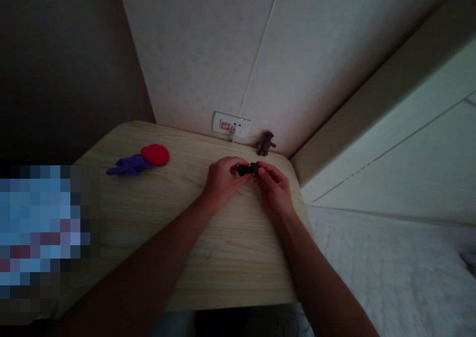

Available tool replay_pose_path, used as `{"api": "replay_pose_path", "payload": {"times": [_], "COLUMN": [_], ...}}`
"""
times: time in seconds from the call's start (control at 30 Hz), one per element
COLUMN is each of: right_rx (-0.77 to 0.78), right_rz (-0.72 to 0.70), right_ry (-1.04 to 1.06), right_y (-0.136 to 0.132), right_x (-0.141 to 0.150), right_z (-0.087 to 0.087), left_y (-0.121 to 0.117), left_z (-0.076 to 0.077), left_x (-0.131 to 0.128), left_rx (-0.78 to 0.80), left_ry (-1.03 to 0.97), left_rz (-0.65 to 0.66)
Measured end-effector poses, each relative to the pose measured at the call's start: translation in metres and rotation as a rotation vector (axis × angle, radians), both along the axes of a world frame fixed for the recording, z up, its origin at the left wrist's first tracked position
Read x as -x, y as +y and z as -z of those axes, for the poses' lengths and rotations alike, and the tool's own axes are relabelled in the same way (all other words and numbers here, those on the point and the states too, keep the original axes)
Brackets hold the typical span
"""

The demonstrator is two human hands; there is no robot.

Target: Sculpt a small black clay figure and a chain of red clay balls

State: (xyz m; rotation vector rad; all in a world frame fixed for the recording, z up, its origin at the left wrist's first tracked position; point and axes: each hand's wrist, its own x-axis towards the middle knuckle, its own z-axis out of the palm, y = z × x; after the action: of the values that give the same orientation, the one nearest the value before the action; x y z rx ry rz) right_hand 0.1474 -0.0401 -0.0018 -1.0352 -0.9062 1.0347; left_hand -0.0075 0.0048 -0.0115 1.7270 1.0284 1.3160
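Note:
Over the far right part of the wooden table, my left hand (224, 179) and my right hand (274, 184) meet around a small black piece (245, 169). Its two ends are wider than its middle, and its exact kind I cannot make out. The left fingers pinch one end; the right thumb and fingers grip the other, partly covering it. Just behind my hands, a small dark brown figure (265, 144) with arms and legs stands near the wall. To the left lies a purple modelled figure (132, 165), with a flat red round piece (155, 155) touching its end.
The pale wooden table (223, 257) has rounded corners and meets the wall at the back. A wall socket (231, 124) has a plug in it. At the right are a light panel (390, 143) and a white quilted cover (364, 262). A pixelated patch hides the left edge.

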Motion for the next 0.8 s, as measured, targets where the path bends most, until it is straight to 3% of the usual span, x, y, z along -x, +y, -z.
{"api": "replay_pose_path", "payload": {"times": [0.23, 0.4, 0.63, 0.8], "right_rx": [0.003, -0.038, -0.212, -0.25], "right_rz": [0.029, 0.082, 0.155, 0.133], "right_ry": [-0.067, -0.241, -0.544, -0.551], "right_y": [0.0017, -0.0001, -0.005, -0.0062], "right_x": [0.0003, -0.002, -0.0026, -0.0028], "right_z": [0.0063, 0.007, 0.0009, -0.0007], "left_y": [-0.0023, -0.0029, -0.0033, -0.0039], "left_z": [-0.0021, -0.0014, 0.002, 0.0005], "left_x": [0.0015, 0.0006, -0.0042, -0.0045], "left_rx": [-0.098, -0.088, -0.016, 0.022], "left_ry": [-0.063, -0.058, -0.174, -0.197], "left_rz": [-0.017, -0.046, 0.059, 0.081]}}
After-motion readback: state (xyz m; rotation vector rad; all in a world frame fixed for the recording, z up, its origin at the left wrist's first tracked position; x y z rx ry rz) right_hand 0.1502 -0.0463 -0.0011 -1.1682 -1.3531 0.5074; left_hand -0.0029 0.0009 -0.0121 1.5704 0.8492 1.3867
